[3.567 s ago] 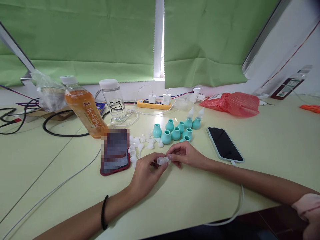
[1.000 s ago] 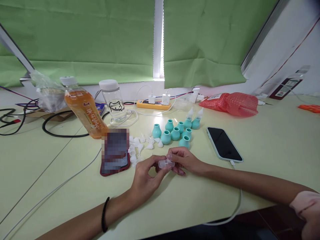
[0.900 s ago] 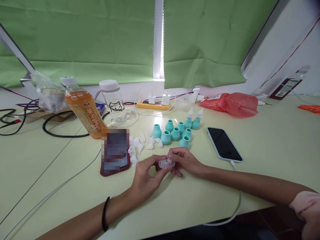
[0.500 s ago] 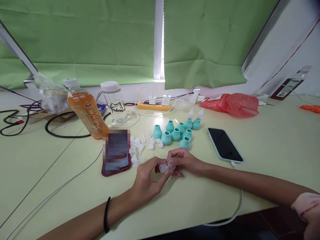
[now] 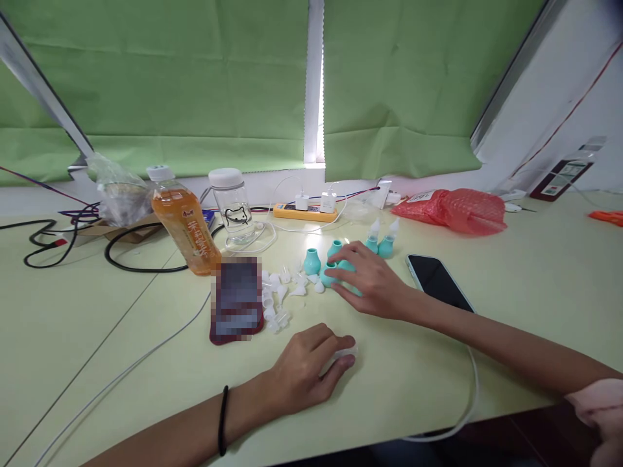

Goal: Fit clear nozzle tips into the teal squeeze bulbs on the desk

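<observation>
My left hand rests on the pale green table, fingers curled around a small clear plastic piece. My right hand reaches over the group of teal rubber bulbs, its fingers laid on them; whether it grips one is hidden. Two bulbs fitted with clear tips stand just behind that hand. Several loose white plastic tips lie to the left of the bulbs.
A red-cased phone lies left of the tips, a second phone on a white cable at the right. An orange drink bottle, a clear cat bottle, a power strip, black cables and a red bag stand behind.
The hands have parted: my right hand let go of the clear piece and went forward to the teal bulbs. My left hand dropped toward me with the piece. The view shifted left.
</observation>
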Demonstrator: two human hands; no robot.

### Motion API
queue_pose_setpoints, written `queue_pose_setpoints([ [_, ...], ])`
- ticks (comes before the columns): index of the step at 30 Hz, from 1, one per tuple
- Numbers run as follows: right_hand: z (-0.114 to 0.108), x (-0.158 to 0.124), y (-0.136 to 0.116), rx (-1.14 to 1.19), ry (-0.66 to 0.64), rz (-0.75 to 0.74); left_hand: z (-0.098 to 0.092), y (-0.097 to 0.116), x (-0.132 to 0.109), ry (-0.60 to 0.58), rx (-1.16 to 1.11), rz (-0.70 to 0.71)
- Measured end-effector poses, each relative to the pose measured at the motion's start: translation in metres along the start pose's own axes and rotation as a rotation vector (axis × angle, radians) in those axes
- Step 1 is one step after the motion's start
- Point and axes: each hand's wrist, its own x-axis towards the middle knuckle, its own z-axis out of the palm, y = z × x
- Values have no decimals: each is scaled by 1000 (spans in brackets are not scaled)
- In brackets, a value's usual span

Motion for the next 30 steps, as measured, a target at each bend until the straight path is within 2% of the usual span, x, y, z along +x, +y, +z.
queue_pose_setpoints([
  [4,13,16,-4,-383,-169,-91,1,0,-1,-72,76,31],
  [8,26,23,-2,-497,-258,-143,2,-3,0,-98,68,-82],
  [12,31,23,4,-494,-287,-210,3,-5,1,-128,57,-160],
  [17,35,25,7,-404,-306,-247,2,-5,2,-107,98,-223],
  [21,35,29,4,-351,-355,-256,1,-5,2,-125,81,-218],
  [26,27,39,3,-287,-348,-232,3,-5,1,-71,50,-220],
  [30,30,49,0,-256,-433,-238,4,-6,-1,-24,56,-237],
])
